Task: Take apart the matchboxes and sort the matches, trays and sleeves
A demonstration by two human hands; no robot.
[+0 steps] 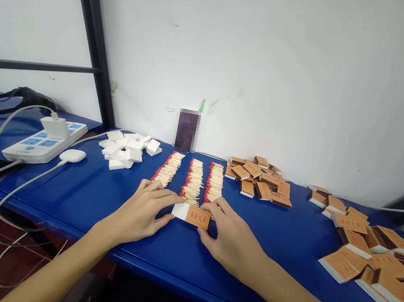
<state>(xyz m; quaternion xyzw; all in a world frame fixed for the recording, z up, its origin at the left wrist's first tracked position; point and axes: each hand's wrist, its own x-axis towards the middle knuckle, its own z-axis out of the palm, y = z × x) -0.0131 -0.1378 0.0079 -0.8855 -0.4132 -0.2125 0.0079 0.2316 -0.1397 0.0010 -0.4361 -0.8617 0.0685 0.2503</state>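
Between my two hands is a matchbox (197, 216), its white inner tray sticking out to the left of the orange printed sleeve. My left hand (145, 210) pinches the tray's white end between thumb and fingers. On the sleeve's right end, my right hand (227, 231) grips with thumb and fingers. Just beyond the hands lie three rows of red-tipped matches: a left row (168, 168), a middle row (194, 178) and a right row (214, 182). The near end of the left row is partly hidden by my left fingers.
White trays (129, 150) form a pile at the back left. Orange matchbox sleeves (262, 177) lie at the back right, with a larger pile of matchboxes (375, 254) farther right. A power strip (45, 141) with white cables occupies the left of the blue table (273, 236).
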